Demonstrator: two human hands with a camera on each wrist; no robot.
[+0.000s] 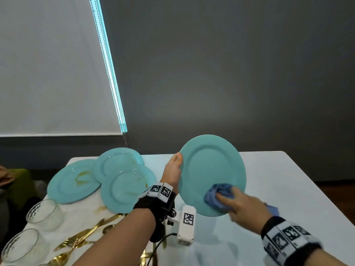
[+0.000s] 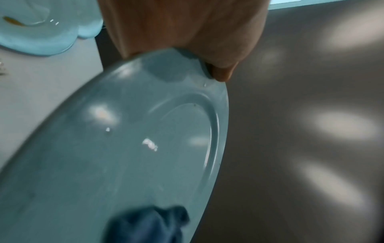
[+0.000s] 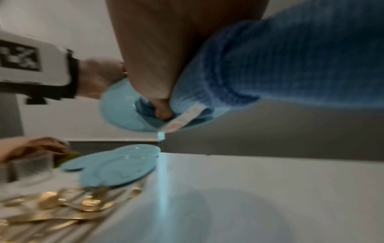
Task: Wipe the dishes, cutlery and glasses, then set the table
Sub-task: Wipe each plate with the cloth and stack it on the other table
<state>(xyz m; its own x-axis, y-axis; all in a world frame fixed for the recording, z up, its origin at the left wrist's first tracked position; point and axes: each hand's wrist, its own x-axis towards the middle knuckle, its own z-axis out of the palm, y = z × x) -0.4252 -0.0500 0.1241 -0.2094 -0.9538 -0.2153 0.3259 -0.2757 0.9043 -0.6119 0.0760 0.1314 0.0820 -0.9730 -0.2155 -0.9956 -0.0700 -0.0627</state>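
Observation:
A turquoise plate [image 1: 209, 169] is held tilted above the white table [image 1: 278, 189], its face toward me. My left hand [image 1: 173, 169] grips its left rim, thumb on the front edge [image 2: 222, 72]. My right hand [image 1: 242, 206] holds a bunched blue cloth [image 1: 219, 194] against the plate's lower face; the same cloth [image 3: 280, 65] fills the right wrist view. The plate [image 2: 124, 156] shows glossy in the left wrist view, with the cloth [image 2: 149, 225] at its bottom edge.
Three stained turquoise plates [image 1: 76, 181] overlap at the table's back left. Two clear glasses [image 1: 44, 212] and several gold cutlery pieces [image 1: 84, 239] lie at the front left. Another person's hand [image 3: 35, 146] reaches in at the far left. A grey wall stands behind.

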